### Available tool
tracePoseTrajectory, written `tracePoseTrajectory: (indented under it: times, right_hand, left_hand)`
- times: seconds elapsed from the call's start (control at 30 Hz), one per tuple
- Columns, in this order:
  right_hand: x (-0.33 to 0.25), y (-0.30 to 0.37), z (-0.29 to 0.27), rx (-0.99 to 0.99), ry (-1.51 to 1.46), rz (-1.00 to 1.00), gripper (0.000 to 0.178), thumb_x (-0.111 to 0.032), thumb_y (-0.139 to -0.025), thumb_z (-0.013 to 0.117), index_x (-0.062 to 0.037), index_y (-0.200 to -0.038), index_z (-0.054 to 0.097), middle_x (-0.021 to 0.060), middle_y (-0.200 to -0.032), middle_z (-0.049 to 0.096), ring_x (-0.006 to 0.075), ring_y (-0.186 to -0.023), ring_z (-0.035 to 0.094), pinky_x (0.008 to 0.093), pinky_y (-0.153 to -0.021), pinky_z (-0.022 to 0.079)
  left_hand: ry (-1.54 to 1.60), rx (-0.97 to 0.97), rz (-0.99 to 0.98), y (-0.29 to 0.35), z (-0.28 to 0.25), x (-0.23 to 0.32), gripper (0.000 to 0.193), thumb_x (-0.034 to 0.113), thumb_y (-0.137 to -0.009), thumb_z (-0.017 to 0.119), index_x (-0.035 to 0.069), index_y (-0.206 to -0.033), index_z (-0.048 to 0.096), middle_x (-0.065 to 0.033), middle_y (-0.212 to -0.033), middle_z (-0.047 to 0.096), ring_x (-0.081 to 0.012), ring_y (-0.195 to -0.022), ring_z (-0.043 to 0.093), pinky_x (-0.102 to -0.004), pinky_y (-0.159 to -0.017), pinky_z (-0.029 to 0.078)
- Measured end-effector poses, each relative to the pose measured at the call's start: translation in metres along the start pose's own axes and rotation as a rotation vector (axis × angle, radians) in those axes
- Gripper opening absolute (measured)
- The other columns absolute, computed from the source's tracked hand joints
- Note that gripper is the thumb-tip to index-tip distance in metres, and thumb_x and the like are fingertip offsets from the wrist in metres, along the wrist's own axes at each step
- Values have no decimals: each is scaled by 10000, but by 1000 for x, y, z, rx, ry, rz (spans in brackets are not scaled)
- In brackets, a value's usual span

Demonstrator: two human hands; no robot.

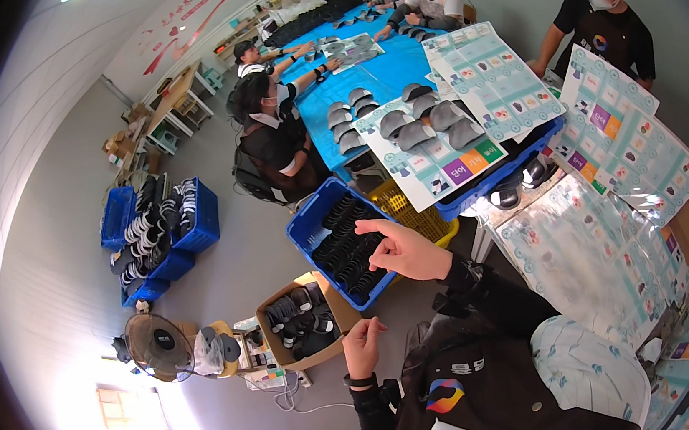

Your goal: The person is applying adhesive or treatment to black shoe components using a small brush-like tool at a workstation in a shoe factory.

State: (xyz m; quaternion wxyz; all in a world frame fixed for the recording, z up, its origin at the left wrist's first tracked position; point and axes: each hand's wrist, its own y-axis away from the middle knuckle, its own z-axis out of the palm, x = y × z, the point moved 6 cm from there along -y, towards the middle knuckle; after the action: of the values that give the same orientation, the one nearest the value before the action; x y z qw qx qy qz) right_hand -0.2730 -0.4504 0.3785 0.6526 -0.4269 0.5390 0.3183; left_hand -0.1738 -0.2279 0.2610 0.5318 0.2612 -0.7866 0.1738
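My right hand (405, 249) reaches out over a blue crate (306, 229) filled with rows of black curved pieces, fingers apart and holding nothing. My left hand (364, 344), with a dark watch on its wrist, hovers lower and nearer to me, palm open and empty. It is beside a cardboard box (266, 311) holding more black pieces. Both arms are in black sleeves, and my dark vest shows at the bottom.
A yellow crate (407, 205) stands behind the blue one. A long blue-covered table (396, 67) carries grey curved pieces (415, 128) and printed sheets (491, 74); several people work around it. More blue crates (198, 218) and a fan (159, 345) stand on the floor at left.
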Motion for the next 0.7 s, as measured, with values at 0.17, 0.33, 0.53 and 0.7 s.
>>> tracePoseTrajectory:
  times: [0.17, 0.33, 0.53, 0.7]
  right_hand:
    - [-5, 9, -5, -35, -30, 83, 718, -5, -987, 639, -57, -1627, 318, 147, -1465, 553, 123, -899, 693, 230, -752, 533]
    - [-34, 16, 0, -207, -271, 33, 731, 23, -977, 633, -71, -1631, 322, 131, -1293, 659, 93, -784, 628, 235, -764, 536]
    - [-26, 27, -4, -270, -199, 99, 625, 11, -997, 590, -85, -1591, 422, 107, -1151, 706, 82, -763, 594, 232, -767, 517]
    - [-10, 43, -23, -195, -217, 160, 478, -30, -1017, 580, -57, -1493, 553, 94, -1084, 721, 83, -768, 591, 227, -772, 511]
  left_hand:
    - [-27, -38, -13, 2, 9, 3, 265, 190, -1055, 656, -22, -913, 730, -50, -811, 748, -87, -765, 665, -251, -721, 509]
    - [-62, -41, 40, 1, 14, 13, 252, 180, -1048, 660, -26, -919, 725, -75, -815, 752, -125, -771, 696, -270, -728, 523]
    - [-40, -45, 24, 1, 24, 14, 260, 186, -1049, 656, -23, -911, 725, -88, -818, 754, -149, -771, 710, -288, -726, 530]
    - [-95, -44, 14, 7, 25, 8, 264, 206, -1045, 665, -6, -904, 732, -95, -814, 750, -173, -765, 718, -298, -720, 528]
